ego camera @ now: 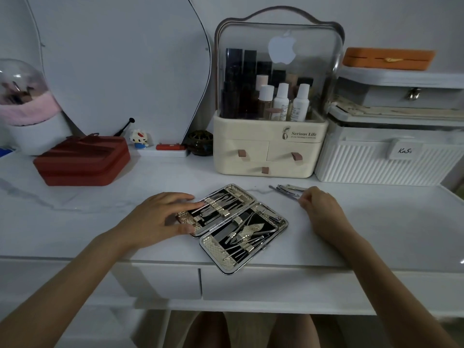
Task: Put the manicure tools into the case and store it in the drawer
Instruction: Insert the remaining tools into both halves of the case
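The manicure case (232, 228) lies open flat on the white desk (376, 229), its two black-lined halves holding several steel tools under gold straps. My left hand (163, 217) rests on the case's left half, fingers spread across its edge. Behind the case to the right lie loose steel tools (288, 189), among them a nail clipper. My right hand (319, 204) sits beside them, its fingertips pinched at the end of a thin tool; whether it grips it is unclear. Two shut drawers (263, 283) run under the desk's front edge.
A cream cosmetics organiser (270, 151) with small drawers stands behind the case. A white ribbed box (381, 159) sits to its right, a red pouch (82, 160) at the back left. A mirror (113, 66) leans on the wall.
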